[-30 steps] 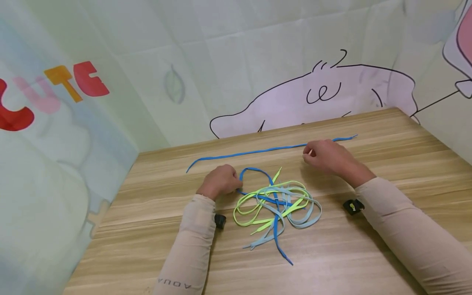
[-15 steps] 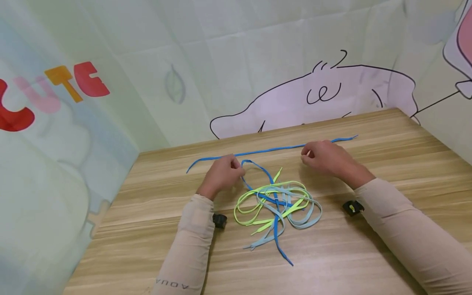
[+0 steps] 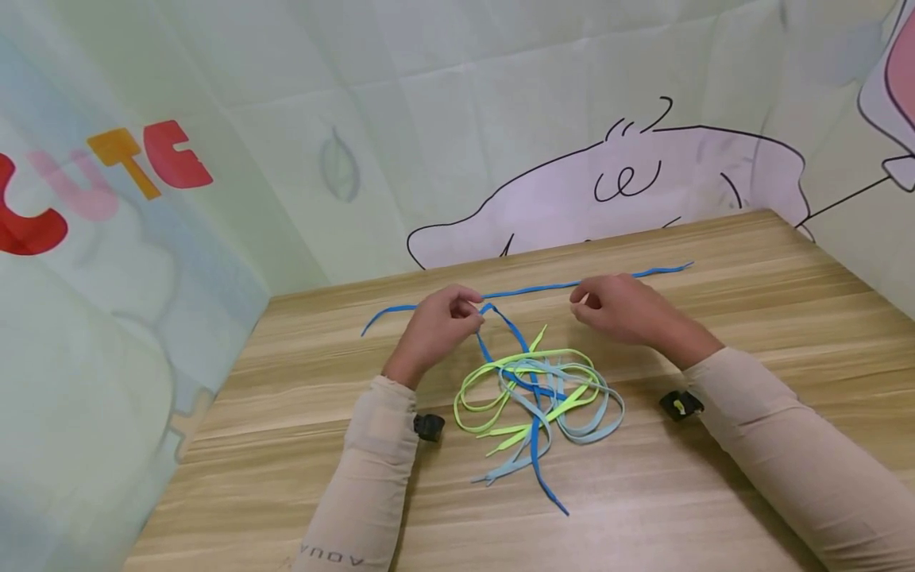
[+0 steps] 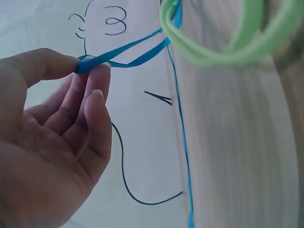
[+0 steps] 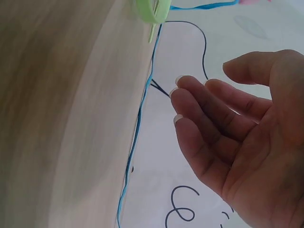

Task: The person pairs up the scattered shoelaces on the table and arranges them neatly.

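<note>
My left hand (image 3: 445, 326) pinches a bend of a blue shoelace (image 4: 128, 54) between thumb and fingertips, raised a little above the pile. The rest of this lace (image 3: 535, 445) runs down through a tangle with a yellow-green shoelace (image 3: 461, 409) and a pale blue shoelace (image 3: 615, 417). My right hand (image 3: 622, 310) hovers to the right with loosely bent fingers; the right wrist view shows a gap between thumb and fingers (image 5: 194, 137), with nothing held. Behind both hands a second blue shoelace (image 3: 529, 291) lies stretched out across the table, partly hidden by them.
The wooden table (image 3: 272, 445) ends at a back edge against a printed cloth wall (image 3: 457, 143) with cartoon drawings. Another cloth with coloured letters (image 3: 121, 151) hangs at the left. Black wrist cameras (image 3: 429, 427) sit on both sleeves.
My left hand has moved up and slightly right, drawing the blue lace's bend up from the pile into a narrow peak. My right hand has shifted slightly left.
</note>
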`<state>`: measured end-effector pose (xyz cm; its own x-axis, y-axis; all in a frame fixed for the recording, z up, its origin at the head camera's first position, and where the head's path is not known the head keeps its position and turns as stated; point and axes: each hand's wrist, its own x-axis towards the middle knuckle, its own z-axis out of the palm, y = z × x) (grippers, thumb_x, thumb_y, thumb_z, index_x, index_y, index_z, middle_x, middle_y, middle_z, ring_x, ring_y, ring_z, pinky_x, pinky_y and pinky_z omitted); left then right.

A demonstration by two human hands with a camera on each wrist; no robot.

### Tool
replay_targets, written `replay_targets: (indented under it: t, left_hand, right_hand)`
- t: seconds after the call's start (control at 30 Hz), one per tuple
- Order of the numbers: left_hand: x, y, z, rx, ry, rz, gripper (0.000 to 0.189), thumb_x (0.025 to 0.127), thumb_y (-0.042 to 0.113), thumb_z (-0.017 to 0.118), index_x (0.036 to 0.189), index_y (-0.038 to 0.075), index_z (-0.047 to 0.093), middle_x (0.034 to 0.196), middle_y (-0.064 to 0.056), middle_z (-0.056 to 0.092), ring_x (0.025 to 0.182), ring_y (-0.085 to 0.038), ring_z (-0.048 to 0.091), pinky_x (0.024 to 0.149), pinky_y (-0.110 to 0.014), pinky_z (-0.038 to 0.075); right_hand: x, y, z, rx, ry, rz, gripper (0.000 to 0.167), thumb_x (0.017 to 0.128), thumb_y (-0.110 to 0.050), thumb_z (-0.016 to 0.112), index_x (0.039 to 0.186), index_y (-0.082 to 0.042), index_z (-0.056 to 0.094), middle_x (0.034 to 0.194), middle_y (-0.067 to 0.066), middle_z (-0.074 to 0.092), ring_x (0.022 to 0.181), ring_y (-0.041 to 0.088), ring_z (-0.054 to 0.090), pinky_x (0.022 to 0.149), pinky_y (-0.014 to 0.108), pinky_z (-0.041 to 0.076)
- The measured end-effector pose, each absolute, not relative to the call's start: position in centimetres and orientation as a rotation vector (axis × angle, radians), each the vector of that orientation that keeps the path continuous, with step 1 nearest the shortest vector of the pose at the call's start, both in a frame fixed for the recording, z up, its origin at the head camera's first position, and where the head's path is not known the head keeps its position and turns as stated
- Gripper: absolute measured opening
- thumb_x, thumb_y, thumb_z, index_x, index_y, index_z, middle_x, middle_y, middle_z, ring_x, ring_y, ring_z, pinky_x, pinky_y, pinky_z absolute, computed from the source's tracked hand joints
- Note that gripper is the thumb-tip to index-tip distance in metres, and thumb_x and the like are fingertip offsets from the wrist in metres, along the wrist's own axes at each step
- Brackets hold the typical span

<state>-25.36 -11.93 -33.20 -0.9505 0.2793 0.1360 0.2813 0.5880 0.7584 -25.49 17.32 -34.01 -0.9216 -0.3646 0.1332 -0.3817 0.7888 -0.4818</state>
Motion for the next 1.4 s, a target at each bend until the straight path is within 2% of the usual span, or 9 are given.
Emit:
replay_targets:
  t: [0.07,0.3,0.47,0.57,0.83,0.97,1.1,1.4]
  left_hand:
    - [-25.1,-11.6,-33.0,-0.507,-2.809,-1.315,0.026,0.093,0.015,0.068,0.118,0.009,0.069,0.095,-0.001,0.068,0.090,-0.019,0.063,0.077,-0.035,0.052]
    - [-24.5,-10.4,-32.4,-0.602,-2.805,-1.261,0.017,0.095,0.014,0.068,0.110,0.009,0.074,0.101,-0.001,0.070,0.092,-0.017,0.064,0.077,-0.034,0.054]
    - [-24.0,-9.4,-32.2,-0.691,-2.801,-1.248,0.016,0.097,0.014,0.065,0.110,0.008,0.074,0.097,0.000,0.070,0.087,-0.016,0.063,0.075,-0.032,0.053]
    - [-23.7,-8.9,-32.1,-0.727,-2.806,-1.245,0.015,0.098,0.013,0.065,0.109,0.009,0.073,0.096,0.002,0.069,0.087,-0.016,0.063,0.076,-0.032,0.053]
    - [-23.1,-8.0,-32.2,-0.773,-2.782,-1.300,0.013,0.098,0.016,0.065,0.106,0.012,0.073,0.097,0.003,0.071,0.088,-0.014,0.063,0.077,-0.032,0.054]
    - [-23.0,-7.8,-32.1,-0.837,-2.740,-1.318,0.011,0.098,0.018,0.066,0.104,0.013,0.075,0.095,0.006,0.071,0.086,-0.013,0.064,0.074,-0.031,0.054]
    - [-23.0,-7.8,-32.2,-0.857,-2.712,-1.356,0.011,0.098,0.017,0.065,0.103,0.013,0.074,0.096,0.006,0.071,0.085,-0.013,0.064,0.074,-0.032,0.054]
    - [-23.2,-8.0,-32.6,-0.805,-2.703,-1.455,0.015,0.099,0.017,0.062,0.109,0.010,0.070,0.098,-0.001,0.071,0.088,-0.016,0.065,0.078,-0.032,0.053]
  right_hand:
    - [-25.3,17.1,-33.9,0.632,-2.932,0.829,0.026,0.098,-0.022,0.058,0.114,-0.004,0.070,0.093,0.006,0.071,0.083,0.021,0.064,0.077,0.042,0.052]
    - [-24.9,16.3,-33.9,0.744,-2.879,0.917,0.029,0.099,-0.021,0.061,0.120,-0.003,0.067,0.095,0.005,0.072,0.086,0.019,0.067,0.079,0.042,0.054]
    - [-24.6,15.6,-34.0,0.865,-2.817,1.043,0.036,0.099,-0.022,0.064,0.133,-0.009,0.063,0.100,0.005,0.071,0.084,0.016,0.068,0.077,0.040,0.055]
    - [-24.5,15.2,-34.2,0.935,-2.786,1.100,0.040,0.097,-0.021,0.066,0.135,-0.010,0.062,0.099,0.004,0.070,0.079,0.014,0.067,0.073,0.037,0.056]
    - [-24.3,14.8,-34.7,1.031,-2.714,1.167,0.037,0.093,-0.030,0.074,0.125,-0.012,0.069,0.100,-0.001,0.071,0.081,0.012,0.068,0.072,0.034,0.056]
    - [-24.4,14.4,-34.9,1.067,-2.663,1.186,0.022,0.092,-0.029,0.075,0.110,-0.016,0.075,0.100,-0.004,0.070,0.080,0.012,0.067,0.071,0.034,0.056]
    - [-24.4,14.3,-35.0,1.069,-2.657,1.179,0.008,0.093,-0.027,0.074,0.095,-0.019,0.074,0.096,-0.006,0.068,0.079,0.010,0.066,0.070,0.033,0.055]
    - [-24.4,14.3,-35.0,1.020,-2.709,1.178,0.011,0.098,-0.019,0.067,0.097,-0.009,0.070,0.088,-0.002,0.068,0.076,0.013,0.062,0.065,0.034,0.054]
